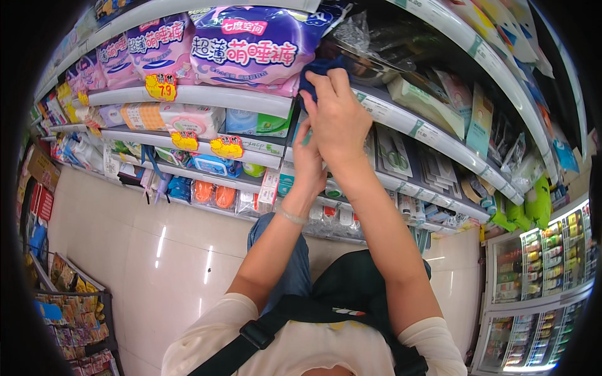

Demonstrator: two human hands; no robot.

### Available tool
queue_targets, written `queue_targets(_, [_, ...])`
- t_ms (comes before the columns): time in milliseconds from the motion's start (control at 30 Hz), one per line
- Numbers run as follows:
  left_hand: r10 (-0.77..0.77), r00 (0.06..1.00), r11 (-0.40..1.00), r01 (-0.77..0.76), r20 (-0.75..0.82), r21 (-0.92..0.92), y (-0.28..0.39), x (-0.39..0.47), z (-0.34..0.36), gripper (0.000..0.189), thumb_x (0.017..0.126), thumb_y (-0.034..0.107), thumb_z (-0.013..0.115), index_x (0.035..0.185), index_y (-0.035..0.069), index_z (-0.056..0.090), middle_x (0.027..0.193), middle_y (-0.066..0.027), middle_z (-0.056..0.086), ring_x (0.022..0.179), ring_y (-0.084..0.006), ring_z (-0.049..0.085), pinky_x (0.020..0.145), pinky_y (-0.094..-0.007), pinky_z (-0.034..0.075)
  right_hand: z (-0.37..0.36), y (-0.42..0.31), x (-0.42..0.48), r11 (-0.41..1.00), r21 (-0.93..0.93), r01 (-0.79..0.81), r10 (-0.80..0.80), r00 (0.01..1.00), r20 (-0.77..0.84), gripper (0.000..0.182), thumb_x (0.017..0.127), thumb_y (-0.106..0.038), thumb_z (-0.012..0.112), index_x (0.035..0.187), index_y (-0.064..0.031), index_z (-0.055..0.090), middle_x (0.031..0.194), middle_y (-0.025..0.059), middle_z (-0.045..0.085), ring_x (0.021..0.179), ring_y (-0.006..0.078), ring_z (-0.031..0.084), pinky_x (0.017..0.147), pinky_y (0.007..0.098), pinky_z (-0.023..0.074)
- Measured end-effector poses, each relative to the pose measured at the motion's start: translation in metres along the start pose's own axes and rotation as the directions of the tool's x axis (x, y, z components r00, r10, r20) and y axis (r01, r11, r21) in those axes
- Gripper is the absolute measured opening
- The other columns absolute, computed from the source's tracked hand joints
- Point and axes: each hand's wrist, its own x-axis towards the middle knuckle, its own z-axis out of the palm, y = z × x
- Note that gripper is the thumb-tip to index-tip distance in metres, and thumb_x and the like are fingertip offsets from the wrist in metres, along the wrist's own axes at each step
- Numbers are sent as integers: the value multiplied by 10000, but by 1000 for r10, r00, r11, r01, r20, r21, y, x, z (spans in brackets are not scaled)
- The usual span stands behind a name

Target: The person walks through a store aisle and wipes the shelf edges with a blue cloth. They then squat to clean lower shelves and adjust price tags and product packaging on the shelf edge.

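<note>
My right hand [339, 122] is bent around a crumpled dark blue cloth [324, 66] at the front of the upper shelf, where two shelf sections meet. Just below and left of it is my left hand [308, 157], raised close to the shelf edge and partly covered by my right hand. Whether its fingers grip anything is hidden. A pale bangle [291, 215] circles my left wrist. Left of the cloth stands a large purple and pink sleep-pants package [244, 51]. To its right lie clear plastic wrappings [353, 32] and a dark, shiny pan-like item [364, 68].
White price rails [423, 129] curve along the shelf fronts. Tissue packs [193, 120] and carded scissors [395, 155] fill lower shelves. A snack rack [77, 319] stands at left, a glass-door drinks cooler [541, 263] at right. Below is a glossy tiled floor [155, 263].
</note>
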Motion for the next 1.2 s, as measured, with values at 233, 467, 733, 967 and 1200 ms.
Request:
queue_targets(233, [-15,986,992,36,-165,124,-15,-43,-33,128,1003,158,543,1118,104,556,734,69,447,666,-31,411,598,-195,350,0,2,-1,999,39,1,-1,1000,-16,363,755,-189,799,1097,-187,678,1041,-12,573,843,212,667,600,354,526])
queue_targets(467, [98,957,981,-46,-274,191,11,-53,-54,134,1042,268,497,1061,150,558,790,49,477,726,-37,455,643,-243,418,-14,-8,-45,801,547,-243,4,916,401,250,903,-162,665,1150,-184,689,1079,20,632,990,189,655,806,314,531])
queue_targets(733, [274,962,895,-254,-3,367,33,-82,-27,392,1055,321,491,1298,15,522,782,39,436,705,-55,404,644,-205,346,-29,35,-100,-663,513,-545,169,558,812,419,1052,-320,395,1331,-59,566,1294,65,628,1148,222,626,1005,372,495])
queue_targets(967, [192,959,737,-282,210,614,31,-83,-4,487,835,40,768,1274,3,563,838,65,532,727,-8,447,667,-170,365,-32,49,-120,-701,462,-544,196,476,858,464,1025,-428,449,1286,-74,597,1283,90,641,1121,230,639,969,371,516])
queue_targets(1200, [223,949,729,-315,224,608,29,-85,3,443,850,62,766,1250,4,583,1096,-25,686,926,-21,587,751,-189,470,-63,43,-98,-374,605,-703,163,592,789,356,1019,-214,389,1240,-31,599,1179,74,621,1093,164,603,938,315,494])
